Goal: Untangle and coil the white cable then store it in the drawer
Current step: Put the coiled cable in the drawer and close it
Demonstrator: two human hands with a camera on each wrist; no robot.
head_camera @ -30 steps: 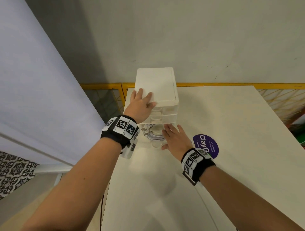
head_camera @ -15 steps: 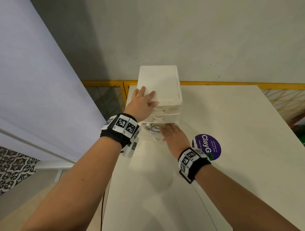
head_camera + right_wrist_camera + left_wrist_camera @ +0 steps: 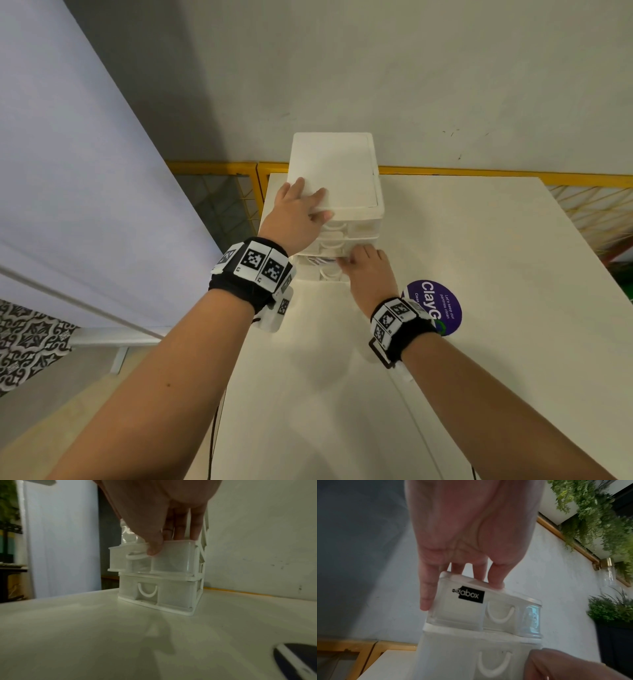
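Observation:
A small white drawer unit point(image 3: 334, 164) stands at the far left of the white table point(image 3: 479, 240). My left hand point(image 3: 298, 216) rests flat on its top, thumb down the front left corner point(image 3: 426, 595). The second drawer from the bottom point(image 3: 171, 558) sticks out a little. A sliver of the white cable point(image 3: 320, 261) shows inside it. My right hand point(image 3: 368, 274) presses on that drawer's front with straight fingers over its rim. Its thumb point(image 3: 154, 547) touches the handle point(image 3: 137, 556).
A round purple sticker point(image 3: 433, 305) lies on the table right of my right wrist. A yellow railing point(image 3: 479, 171) runs behind the table against the wall. The table's left edge point(image 3: 263, 212) is just beside the unit, with floor below.
The open drawer has slid most of the way in under my right hand, and the coiled cable is now almost hidden. My left hand has stayed on the unit's top.

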